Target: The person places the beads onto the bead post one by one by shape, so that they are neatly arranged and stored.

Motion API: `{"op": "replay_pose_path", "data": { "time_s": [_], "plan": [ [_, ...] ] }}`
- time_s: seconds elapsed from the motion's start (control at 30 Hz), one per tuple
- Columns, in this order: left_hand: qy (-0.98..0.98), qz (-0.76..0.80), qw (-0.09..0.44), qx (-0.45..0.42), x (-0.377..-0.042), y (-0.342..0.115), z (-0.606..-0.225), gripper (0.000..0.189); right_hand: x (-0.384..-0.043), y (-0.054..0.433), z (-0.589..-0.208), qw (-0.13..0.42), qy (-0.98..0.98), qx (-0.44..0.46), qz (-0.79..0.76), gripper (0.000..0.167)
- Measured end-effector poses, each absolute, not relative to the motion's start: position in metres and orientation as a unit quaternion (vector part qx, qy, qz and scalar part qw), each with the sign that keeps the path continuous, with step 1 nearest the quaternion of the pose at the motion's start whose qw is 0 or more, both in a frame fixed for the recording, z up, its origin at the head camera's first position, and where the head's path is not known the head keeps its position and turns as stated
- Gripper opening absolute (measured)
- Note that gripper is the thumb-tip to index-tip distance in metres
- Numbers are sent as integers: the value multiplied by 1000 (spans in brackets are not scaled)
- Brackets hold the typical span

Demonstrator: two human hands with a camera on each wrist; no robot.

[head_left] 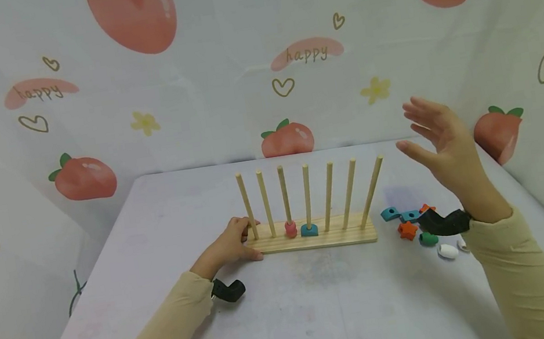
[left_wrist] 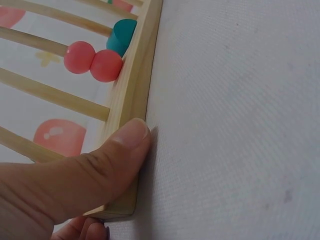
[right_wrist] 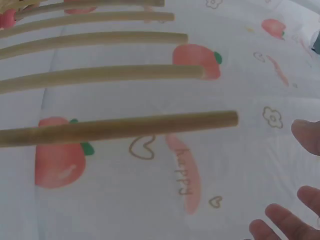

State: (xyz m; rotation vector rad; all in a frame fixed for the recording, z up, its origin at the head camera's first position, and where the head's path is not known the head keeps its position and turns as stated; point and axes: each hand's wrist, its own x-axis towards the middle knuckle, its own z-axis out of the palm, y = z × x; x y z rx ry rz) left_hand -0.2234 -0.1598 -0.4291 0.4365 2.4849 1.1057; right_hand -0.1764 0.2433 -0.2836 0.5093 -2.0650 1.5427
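Note:
My left hand (head_left: 232, 243) grips the left end of a wooden peg board (head_left: 335, 238), thumb along its front edge and fingers curled behind. Several upright pegs (head_left: 329, 196) rise from the board. Two pink balls (left_wrist: 93, 62), one on top of the other, sit at the foot of the third peg from the left. On the peg beside it is a blue half-round bead (head_left: 309, 230). Raised above the table to the right of the pegs, my right hand (head_left: 445, 146) has its fingers spread and holds nothing. In the right wrist view its fingertips (right_wrist: 287, 222) are apart from the peg ends.
Loose beads lie right of the board under my right forearm: blue blocks (head_left: 390, 213), orange stars (head_left: 408, 230), a green bead (head_left: 428, 239) and white ones (head_left: 448, 251). A printed cloth (head_left: 219, 95) hangs behind the white table (head_left: 294, 318).

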Motion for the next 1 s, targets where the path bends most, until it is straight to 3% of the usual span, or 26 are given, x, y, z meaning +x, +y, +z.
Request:
{"op": "replay_pose_path", "data": {
  "time_s": [0.3, 0.53, 1.0],
  "plan": [
    [884, 397, 195, 152, -223, -160, -430, 74, -183, 264, -324, 178, -857, 142, 462, 68],
    [884, 397, 192, 153, -223, -159, -429, 74, -191, 273, -345, 68, -907, 105, 403, 65],
    [887, 394, 193, 147, -221, -159, -426, 73, -206, 281, -390, -114, -935, 153, 298, 54]
  ]
}}
